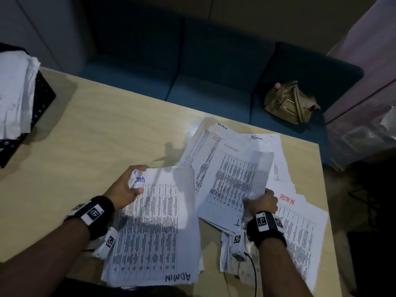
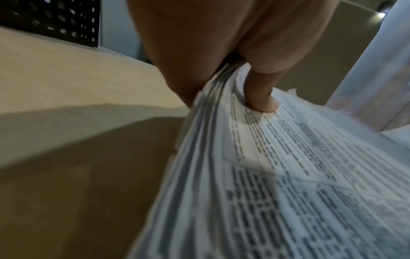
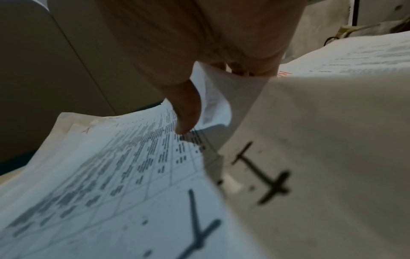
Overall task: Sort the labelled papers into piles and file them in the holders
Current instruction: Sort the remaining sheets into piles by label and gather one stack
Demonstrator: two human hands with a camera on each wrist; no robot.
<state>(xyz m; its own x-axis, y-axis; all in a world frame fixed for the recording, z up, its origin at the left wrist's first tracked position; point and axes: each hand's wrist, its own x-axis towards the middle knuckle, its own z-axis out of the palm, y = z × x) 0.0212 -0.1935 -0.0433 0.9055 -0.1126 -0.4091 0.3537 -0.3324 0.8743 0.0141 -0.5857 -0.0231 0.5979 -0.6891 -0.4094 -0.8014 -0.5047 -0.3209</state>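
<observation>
My left hand (image 1: pixel 130 187) grips the far left edge of a thick stack of printed sheets (image 1: pixel 154 228) marked ADMIN, thumb on top (image 2: pixel 261 98) and fingers under it, lifted off the table. My right hand (image 1: pixel 260 201) pinches the near edge of a loose sheet (image 1: pixel 231 183) with a printed table, raised above a scattered spread of ADMIN papers (image 1: pixel 300 228) on the table's right side. In the right wrist view the thumb (image 3: pixel 186 112) presses on that sheet (image 3: pixel 124 175). A black perforated holder (image 1: pixel 40 99) with papers inside stands at the far left.
The wooden table (image 1: pixel 96 129) is bare between the holder and the papers. A blue sofa (image 1: pixel 214 78) runs behind the table, with a tan handbag (image 1: pixel 291 101) on its seat. The table's right edge lies close to the spread papers.
</observation>
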